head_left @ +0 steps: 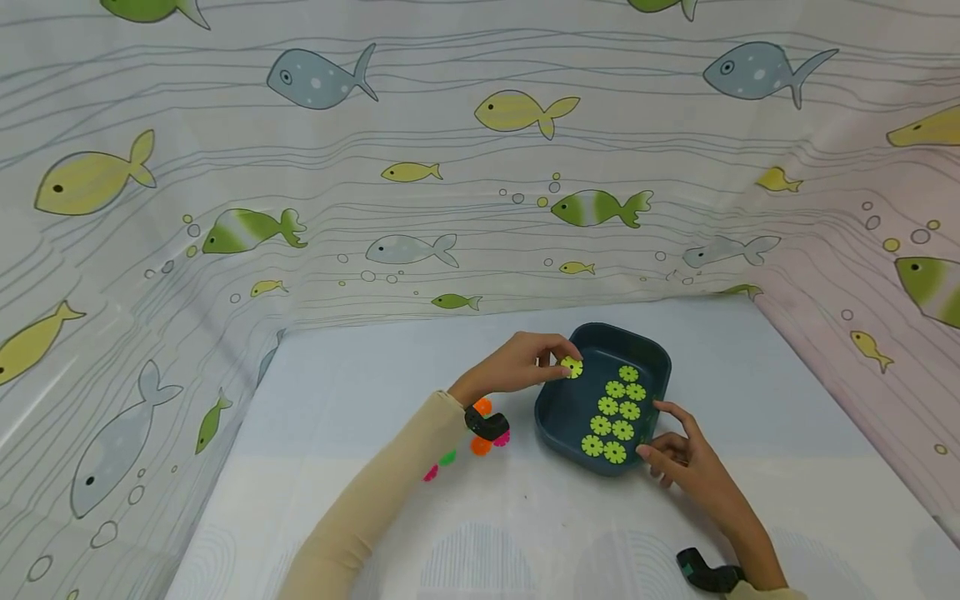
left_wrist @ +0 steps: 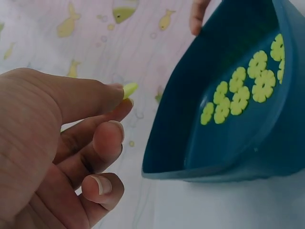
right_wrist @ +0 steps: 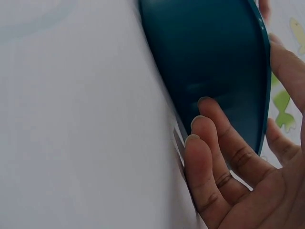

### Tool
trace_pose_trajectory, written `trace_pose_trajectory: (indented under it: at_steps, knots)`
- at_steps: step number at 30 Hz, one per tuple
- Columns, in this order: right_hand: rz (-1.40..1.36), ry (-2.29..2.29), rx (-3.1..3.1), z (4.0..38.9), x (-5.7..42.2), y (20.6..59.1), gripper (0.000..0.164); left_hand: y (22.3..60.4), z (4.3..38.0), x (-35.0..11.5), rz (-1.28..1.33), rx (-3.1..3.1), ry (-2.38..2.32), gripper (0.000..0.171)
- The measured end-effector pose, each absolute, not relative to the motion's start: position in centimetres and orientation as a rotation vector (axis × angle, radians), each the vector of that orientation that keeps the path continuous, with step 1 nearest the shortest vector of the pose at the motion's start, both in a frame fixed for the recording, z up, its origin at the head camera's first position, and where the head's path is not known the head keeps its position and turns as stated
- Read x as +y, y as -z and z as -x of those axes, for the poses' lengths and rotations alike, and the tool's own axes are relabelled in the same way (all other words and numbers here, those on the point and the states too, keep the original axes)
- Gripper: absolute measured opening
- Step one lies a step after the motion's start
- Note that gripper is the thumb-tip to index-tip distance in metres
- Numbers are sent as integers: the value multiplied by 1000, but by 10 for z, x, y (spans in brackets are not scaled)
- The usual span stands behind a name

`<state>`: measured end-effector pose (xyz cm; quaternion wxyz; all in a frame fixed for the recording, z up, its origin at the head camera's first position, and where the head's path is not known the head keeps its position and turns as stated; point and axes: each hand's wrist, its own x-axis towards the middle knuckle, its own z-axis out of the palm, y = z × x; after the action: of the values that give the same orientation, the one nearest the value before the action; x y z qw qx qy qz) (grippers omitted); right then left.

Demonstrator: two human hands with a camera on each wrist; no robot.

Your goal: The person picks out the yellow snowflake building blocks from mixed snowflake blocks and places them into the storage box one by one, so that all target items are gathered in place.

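Between thumb and fingertips my left hand point(head_left: 519, 363) pinches a small yellow-green flower-shaped piece point(head_left: 573, 367), which shows edge-on as a thin flower piece point(left_wrist: 130, 89) in the left wrist view. That hand is over the left side of a dark blue-green tray point(head_left: 558, 429). Several matching flower pieces point(left_wrist: 239, 100) lie flat inside the tray, in two rows toward its right side. My right hand point(head_left: 693, 467) holds the tray at its near right corner. In the right wrist view its fingers point(right_wrist: 205, 157) lie against the outer wall, with the thumb at the rim.
Loose orange, pink and green pieces lie on the white table point(head_left: 360, 383) left of the tray, partly hidden by the left wrist's black band point(head_left: 487, 423). Another black band point(head_left: 708, 573) is on the right wrist. A fish-print curtain point(head_left: 450, 200) encloses the table's back and sides.
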<state>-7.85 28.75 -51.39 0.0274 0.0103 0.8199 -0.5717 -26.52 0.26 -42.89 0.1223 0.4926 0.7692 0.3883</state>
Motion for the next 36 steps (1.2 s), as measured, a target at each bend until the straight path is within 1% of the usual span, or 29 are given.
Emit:
trace_pose_trajectory:
  at_steps: [18,26,36]
  knots:
    - [-35,1765,2522,79,291,516,82,446,271,64,-1339,2203,-1089,25]
    - [-22,1756,2527,80,291,517,82,457,273,84,-1171,2157,-1182,26]
    - [-15,1751,2537,82,291,517,80,469,277,102,-960,2159,-1274,21]
